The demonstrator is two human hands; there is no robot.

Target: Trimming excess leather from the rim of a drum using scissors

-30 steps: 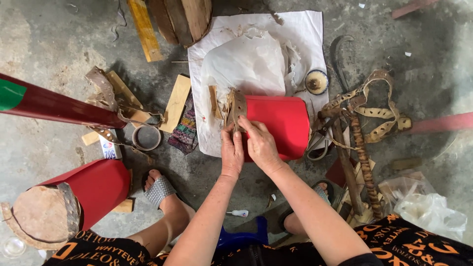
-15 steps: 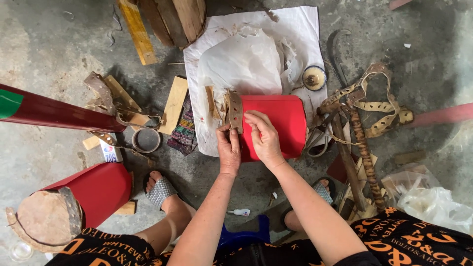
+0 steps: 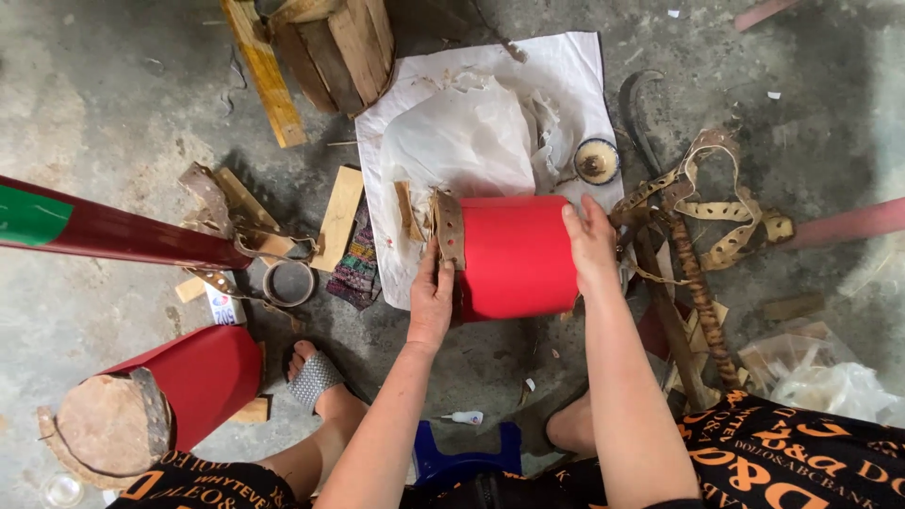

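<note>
A red drum shell (image 3: 514,256) lies on its side on a white sheet (image 3: 566,85) on the concrete floor. A brown hide band (image 3: 449,228) wraps its left end. My left hand (image 3: 432,300) presses on that left end, fingers against the band. At the shell's right end, my right hand (image 3: 590,241) grips the rim with the fingers curled over it.
A second red drum (image 3: 179,386) with a hide head lies at lower left. A long red pole (image 3: 113,231) crosses from the left. Leather straps (image 3: 716,203), wood scraps (image 3: 339,217), a wooden barrel (image 3: 335,47), a small round tin (image 3: 597,160) and a glue tube (image 3: 464,418) lie around.
My right hand has moved from the middle of the shell to its right end. My left hand stays at the banded left end. The view has shifted closer.
</note>
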